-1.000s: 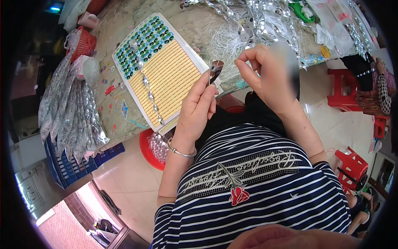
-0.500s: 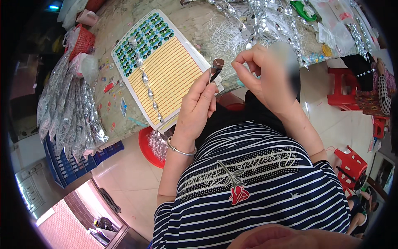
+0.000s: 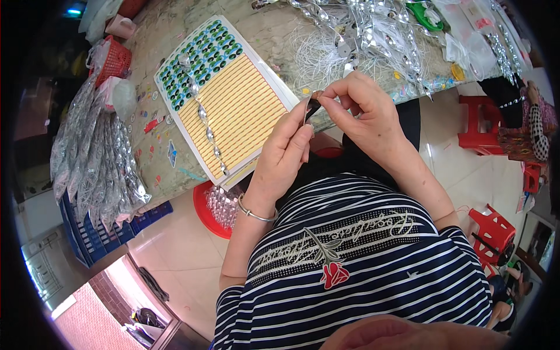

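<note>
My left hand (image 3: 283,149), with a bangle at the wrist, is closed on a small dark shiny flat piece (image 3: 312,107) held above the table's near edge. Thumb and forefinger of my right hand (image 3: 370,114) are pinched together at the piece's upper end; whether they grip it or something tiny there is hidden. Left of my hands lies a sticker sheet (image 3: 236,96) with rows of green-blue oval stickers and yellow strips lined in red. A twisted silver foil strand (image 3: 202,114) hangs across the sheet.
Silver spirals with white strings (image 3: 364,35) cover the far right of the table (image 3: 166,32). Bagged silver spirals (image 3: 99,157) hang off its left side, near a red basket (image 3: 115,58). A red tub (image 3: 204,213) and red stools (image 3: 481,125) stand below.
My right hand has moved left and its fingertips have come to the dark piece. My left hand has risen slightly to the right, still holding that piece.
</note>
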A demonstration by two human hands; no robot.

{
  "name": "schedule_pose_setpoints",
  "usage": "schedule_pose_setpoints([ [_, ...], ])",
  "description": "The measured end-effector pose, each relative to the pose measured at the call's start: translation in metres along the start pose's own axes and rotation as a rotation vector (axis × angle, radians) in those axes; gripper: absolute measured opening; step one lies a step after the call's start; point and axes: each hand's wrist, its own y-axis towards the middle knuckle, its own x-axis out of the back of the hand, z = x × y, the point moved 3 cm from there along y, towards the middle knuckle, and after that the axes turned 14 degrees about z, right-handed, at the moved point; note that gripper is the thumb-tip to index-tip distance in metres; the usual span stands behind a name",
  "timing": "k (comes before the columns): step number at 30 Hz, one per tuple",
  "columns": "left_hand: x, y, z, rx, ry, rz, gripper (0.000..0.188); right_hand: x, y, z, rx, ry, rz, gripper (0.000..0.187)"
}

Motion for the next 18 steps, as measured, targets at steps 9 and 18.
schedule_pose_setpoints([
  [9,0.003,-0.002,-0.004,-0.014,0.237,0.059,0.045,0.009,-0.009,0.001,-0.217,0.282,0.125,0.024],
  [18,-0.003,-0.004,-0.01,-0.1,0.531,0.125,0.04,0.005,-0.011,-0.005,-0.114,0.269,0.166,0.012],
])
